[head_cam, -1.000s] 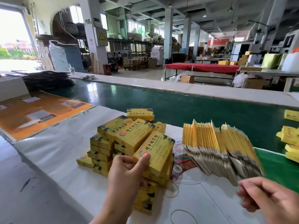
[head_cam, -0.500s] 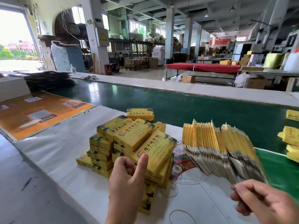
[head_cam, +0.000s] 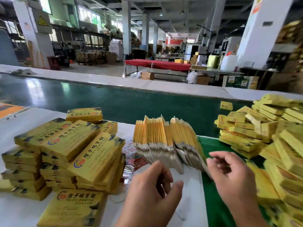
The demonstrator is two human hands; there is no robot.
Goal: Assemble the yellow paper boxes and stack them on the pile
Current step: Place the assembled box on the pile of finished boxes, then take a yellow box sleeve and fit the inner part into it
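Note:
The pile of assembled yellow boxes stands on the white table at the left, several layers high, with one more box lying flat in front of it. A fanned row of flat, unfolded yellow box blanks stands in the middle. My left hand hovers just in front of the blanks, fingers loosely curled, holding nothing. My right hand is beside the right end of the row with its fingertips close to the last blanks; it holds nothing. Both hands are motion-blurred.
A big loose heap of yellow boxes fills the right side. A green conveyor belt runs behind the table. Printed leaflets and rubber bands lie between the pile and the blanks.
My left hand has let go of the top box on the pile and moved right toward the blanks. My right hand has risen toward the row's right end. The view has turned right.

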